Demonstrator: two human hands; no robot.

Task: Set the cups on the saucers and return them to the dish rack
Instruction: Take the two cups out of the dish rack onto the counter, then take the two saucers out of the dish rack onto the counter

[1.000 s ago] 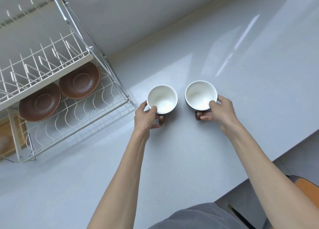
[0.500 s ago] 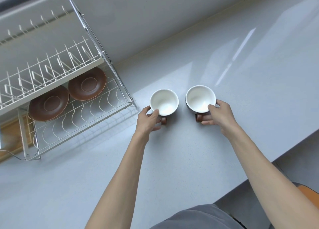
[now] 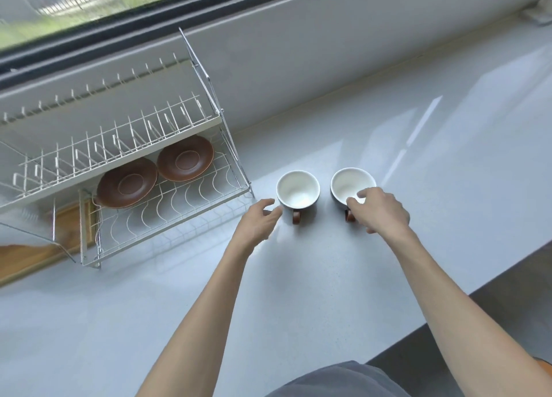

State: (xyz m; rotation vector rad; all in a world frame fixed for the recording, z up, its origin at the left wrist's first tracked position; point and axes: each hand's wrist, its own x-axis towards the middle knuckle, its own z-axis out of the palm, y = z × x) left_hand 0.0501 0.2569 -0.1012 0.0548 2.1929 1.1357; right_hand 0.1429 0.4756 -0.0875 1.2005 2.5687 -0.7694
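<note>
Two cups with white insides, dark outsides and brown handles stand side by side on the grey counter, the left cup [image 3: 297, 187] and the right cup [image 3: 348, 183]. My left hand [image 3: 258, 221] is just left of the left cup, off it, with fingers apart. My right hand [image 3: 380, 211] hovers over the right cup's near rim and handle, fingers loosely spread, gripping nothing. Two brown saucers, one on the left [image 3: 127, 184] and one on the right [image 3: 185, 159], lie on the lower tier of the white wire dish rack [image 3: 167, 217], left of the cups.
The rack's upper tier [image 3: 119, 145] of upright prongs overhangs the saucers. A wooden board [image 3: 68, 226] lies under the rack's left end. A window sill and wall run behind. The counter's front edge [image 3: 448, 310] drops off at lower right.
Both hands have let go of the cup handles; the left hand has drawn back to the left. The cups stay put. The camera has tilted up, showing the window.
</note>
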